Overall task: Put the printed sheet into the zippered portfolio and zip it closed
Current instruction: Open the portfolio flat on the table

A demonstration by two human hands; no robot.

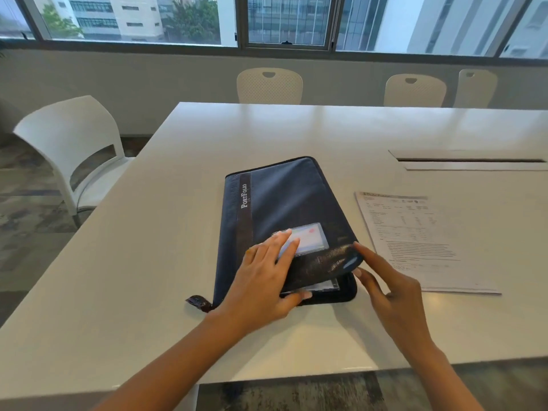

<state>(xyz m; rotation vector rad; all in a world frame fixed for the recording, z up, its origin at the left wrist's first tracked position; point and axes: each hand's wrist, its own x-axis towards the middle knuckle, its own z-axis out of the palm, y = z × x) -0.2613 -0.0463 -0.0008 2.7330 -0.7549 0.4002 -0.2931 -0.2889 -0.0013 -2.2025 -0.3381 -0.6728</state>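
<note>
A dark blue zippered portfolio (284,203) lies on the white table (154,232), its near right corner lifted so a gap shows inside. My left hand (264,280) lies on the cover near a clear card window, with the thumb under the cover's near edge. My right hand (388,286) touches the raised corner, fingers above and below its edge. The zipper pull tab (198,302) sticks out at the near left corner. The printed sheet (421,241) lies flat on the table to the right of the portfolio, apart from both hands.
A recessed cable slot (471,160) runs across the table at the right. A white chair (74,152) stands at the table's left side, and three more chairs (269,86) line the far edge under the windows.
</note>
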